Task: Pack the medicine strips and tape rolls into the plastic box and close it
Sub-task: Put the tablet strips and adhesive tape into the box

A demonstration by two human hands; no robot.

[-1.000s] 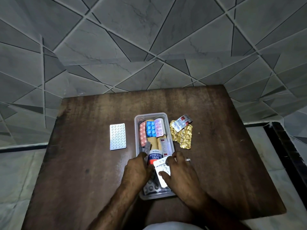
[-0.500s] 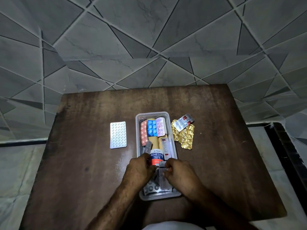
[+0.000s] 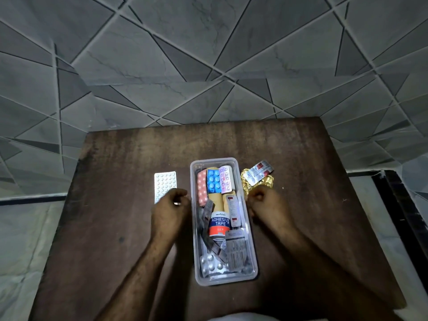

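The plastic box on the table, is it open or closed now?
Open. The plastic box has no lid on it; the adhesive tape and blue strip inside show uncovered. No lid is visible anywhere.

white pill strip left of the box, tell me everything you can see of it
The white pill strip is a flat rectangular blister sheet, pale and slightly glossy, with neat rows of small round white tablets. It lies face up on the brown wooden table, left of the clear plastic box and apart from it, its long side running away from the person. The left hand covers its near right corner; whether it grips the strip cannot be told.
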